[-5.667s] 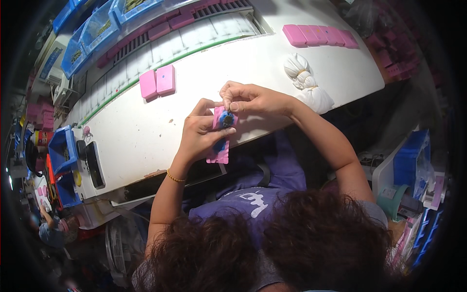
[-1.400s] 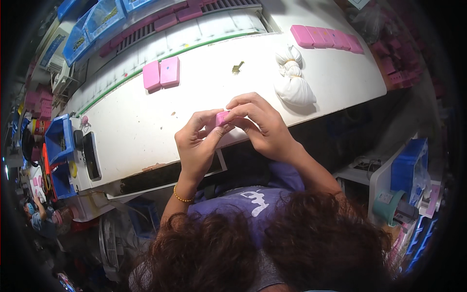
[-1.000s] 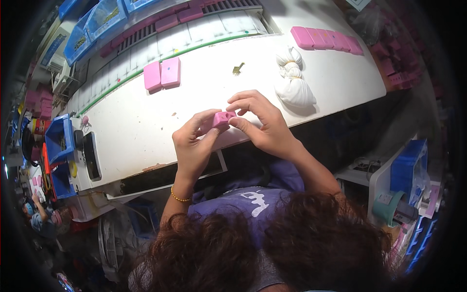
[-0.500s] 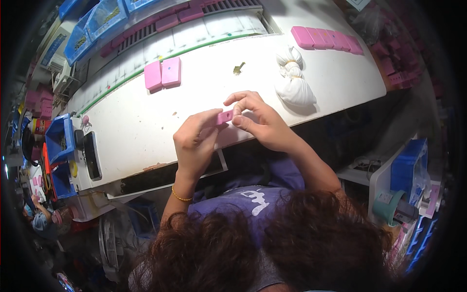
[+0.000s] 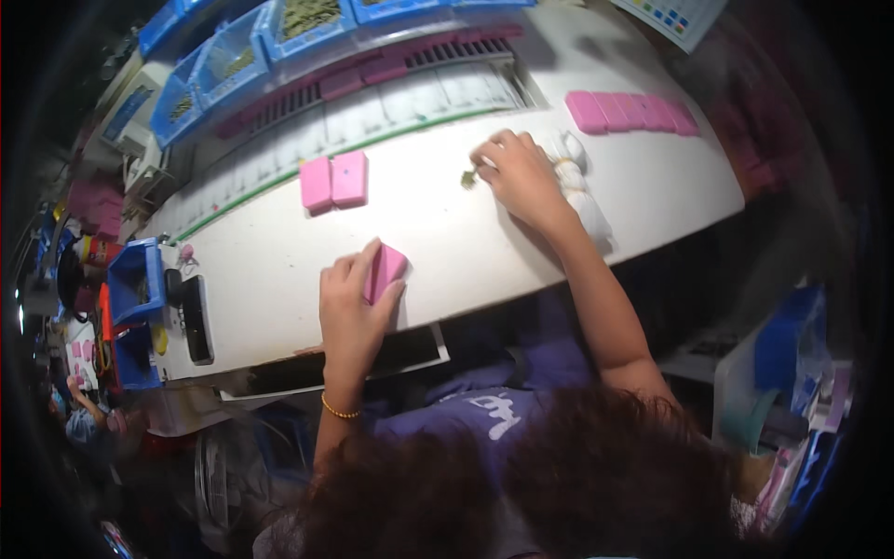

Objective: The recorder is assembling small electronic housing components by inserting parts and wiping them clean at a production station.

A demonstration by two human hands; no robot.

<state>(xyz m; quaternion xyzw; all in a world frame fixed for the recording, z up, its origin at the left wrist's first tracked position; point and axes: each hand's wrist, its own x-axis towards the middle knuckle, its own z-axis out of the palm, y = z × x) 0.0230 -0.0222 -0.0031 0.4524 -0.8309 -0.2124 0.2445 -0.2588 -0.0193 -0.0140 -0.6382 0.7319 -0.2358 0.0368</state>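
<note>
The right hand (image 5: 523, 184) has left the pink box (image 5: 387, 271), pinched now by the left hand (image 5: 347, 306) alone, for the olive scrap (image 5: 467, 180), its grip there too blurred to tell.

Pink block (image 5: 390, 269) slanted in left hand (image 5: 349, 304); small olive-green piece (image 5: 467, 179) by right hand (image 5: 521, 178).

Workshop. Evidence: white bench (image 5: 438, 270), centre; filled blue bins (image 5: 312, 47), upper left; pink boxes (image 5: 631, 113) in row, upper right; co-worker (image 5: 84, 421), lower left.
</note>
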